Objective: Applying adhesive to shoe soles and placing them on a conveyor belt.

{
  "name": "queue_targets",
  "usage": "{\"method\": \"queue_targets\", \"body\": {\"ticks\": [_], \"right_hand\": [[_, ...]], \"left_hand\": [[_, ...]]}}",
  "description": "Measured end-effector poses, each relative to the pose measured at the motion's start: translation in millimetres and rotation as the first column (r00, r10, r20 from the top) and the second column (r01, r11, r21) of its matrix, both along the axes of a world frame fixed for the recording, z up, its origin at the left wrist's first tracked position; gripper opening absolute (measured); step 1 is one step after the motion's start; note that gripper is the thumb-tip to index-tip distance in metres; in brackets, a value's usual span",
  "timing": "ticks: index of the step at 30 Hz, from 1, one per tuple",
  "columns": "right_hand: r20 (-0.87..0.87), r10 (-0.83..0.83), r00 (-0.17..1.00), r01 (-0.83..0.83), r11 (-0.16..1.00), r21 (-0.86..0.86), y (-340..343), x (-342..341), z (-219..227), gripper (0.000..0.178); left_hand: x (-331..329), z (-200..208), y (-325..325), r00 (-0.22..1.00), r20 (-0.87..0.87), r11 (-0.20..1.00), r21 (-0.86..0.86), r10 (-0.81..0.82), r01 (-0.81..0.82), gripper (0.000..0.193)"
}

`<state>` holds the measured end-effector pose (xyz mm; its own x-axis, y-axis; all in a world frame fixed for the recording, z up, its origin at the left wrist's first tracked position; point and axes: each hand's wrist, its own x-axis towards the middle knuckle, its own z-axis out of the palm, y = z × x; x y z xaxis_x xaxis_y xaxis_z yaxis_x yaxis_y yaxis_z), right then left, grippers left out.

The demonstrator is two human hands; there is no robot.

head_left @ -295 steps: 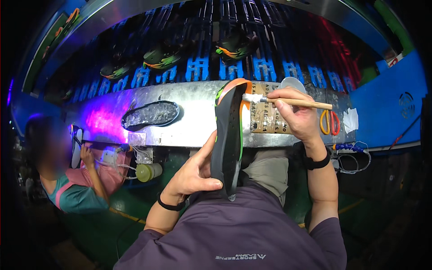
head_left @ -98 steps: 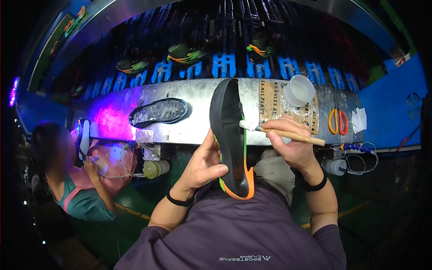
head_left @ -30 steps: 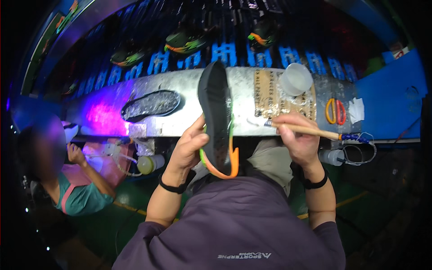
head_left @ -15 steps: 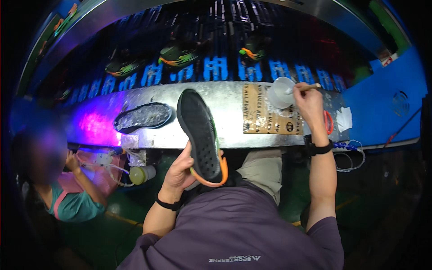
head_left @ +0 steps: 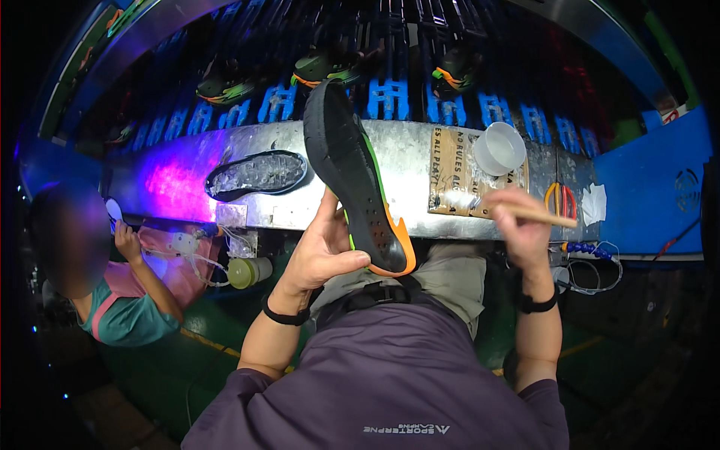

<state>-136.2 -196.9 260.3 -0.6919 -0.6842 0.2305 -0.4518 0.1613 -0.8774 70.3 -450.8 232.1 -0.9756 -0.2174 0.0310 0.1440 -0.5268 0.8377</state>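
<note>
My left hand (head_left: 324,253) grips a black shoe sole (head_left: 351,161) with a green side and an orange heel edge. The sole is tilted up over the bench edge, its toe end pointing away from me and my thumb lying over the heel part. My right hand (head_left: 521,229), smeared by motion, is closed around a wooden-handled brush (head_left: 553,217); its working end is hidden by the fingers. Just beyond that hand, a translucent white plastic cup (head_left: 500,150) stands on a piece of printed cardboard (head_left: 448,176).
On the metal bench (head_left: 274,214) lies a dark, sole-shaped piece (head_left: 256,174) with a whitish coating. Red-handled scissors (head_left: 568,202) and a white paper scrap (head_left: 594,202) lie at right. Shoes (head_left: 326,67) sit on the dark rack behind. A co-worker (head_left: 139,300) sits at left.
My right hand has drawn the brush away from the cup, toward me and the sole. The sole has tilted and shifted slightly right in the picture. The co-worker's hand has risen.
</note>
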Motion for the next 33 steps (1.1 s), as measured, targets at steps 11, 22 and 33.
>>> {"method": "queue_targets", "body": {"ticks": [11, 22, 33], "right_hand": [[-0.007, 0.288, 0.958, -0.287, 0.954, -0.082, -30.8, 29.1, -5.7, 0.013], [-0.012, 0.307, 0.952, -0.307, 0.946, -0.102, -33.9, 32.5, -4.2, 0.013], [-0.151, 0.329, 0.932, -0.343, 0.936, -0.076, -31.2, 27.7, -0.6, 0.013]], "left_hand": [[-4.2, 2.4, 1.9, 0.994, 0.025, 0.99, -0.087, -0.108, 0.11, 0.115], [-6.4, 6.8, 2.3, 0.989, 0.055, 0.988, -0.066, -0.136, 0.139, 0.117], [-0.5, 1.7, -1.9, 0.994, 0.053, 0.981, -0.165, -0.099, 0.107, 0.115]]}}
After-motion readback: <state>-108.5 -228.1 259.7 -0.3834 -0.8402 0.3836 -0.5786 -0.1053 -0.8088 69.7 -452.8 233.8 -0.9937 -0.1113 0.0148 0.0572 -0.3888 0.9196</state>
